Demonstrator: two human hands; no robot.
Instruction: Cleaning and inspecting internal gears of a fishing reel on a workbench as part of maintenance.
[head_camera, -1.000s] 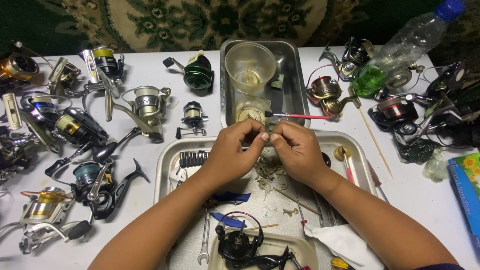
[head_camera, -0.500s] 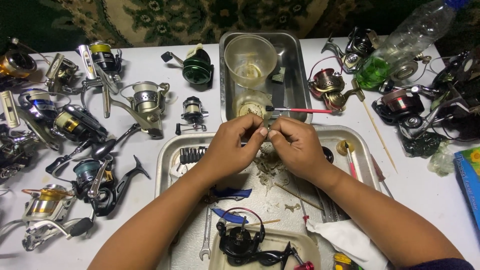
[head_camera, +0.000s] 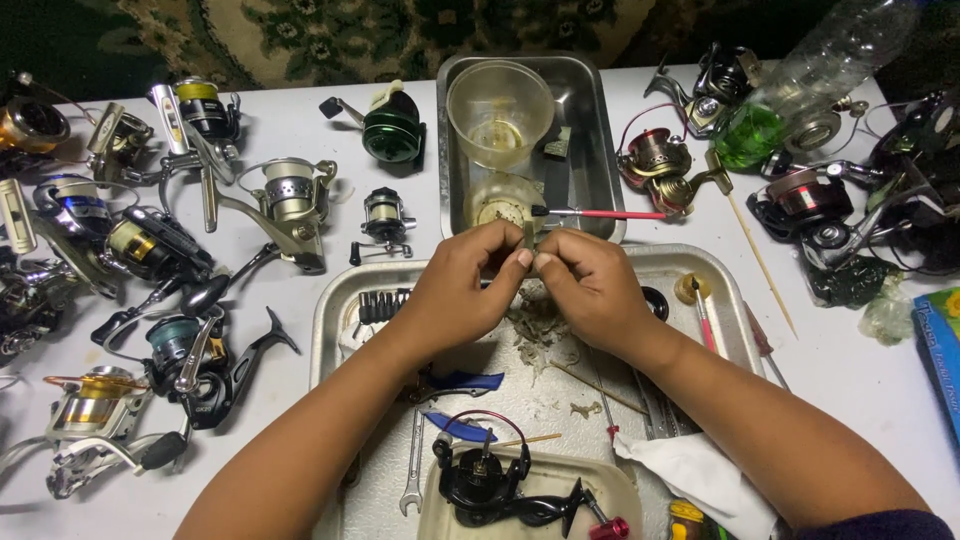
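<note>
Both hands are now seen raised a little toward the far tray, compared with a second ago, the pinched piece being carried with them. The left hand (head_camera: 465, 290) and the right hand (head_camera: 590, 285) are met fingertip to fingertip above the large steel tray (head_camera: 335, 320), and a small part (head_camera: 529, 236) is pinched between them; each grip is clenched on it, thumb against forefinger. Only a sliver of the part is shown, pale and narrow, so its exact kind cannot be told. It is judged light, stiff and probably greasy, hence slippery; a hold at both ends, as now, is judged the safest, since a slip would drop it among the scraps on the tray.

Just beyond the fingers a red-handled brush (head_camera: 600, 213) is laid across the rim of the deep steel pan (head_camera: 600, 120), where a clear plastic cup (head_camera: 500, 110) is stood. A stripped black reel body (head_camera: 490, 485) is lain in a shallow dish near the forearms, with a wrench (head_camera: 412, 470) beside it. Many fishing reels are spread over the white surface (head_camera: 300, 100) at left, a green one (head_camera: 392, 128) among them, and a green-tinted bottle (head_camera: 790, 95) is lain at right. Nothing is placed between the hands and the tray, though the brush handle is close enough to be knocked.
</note>
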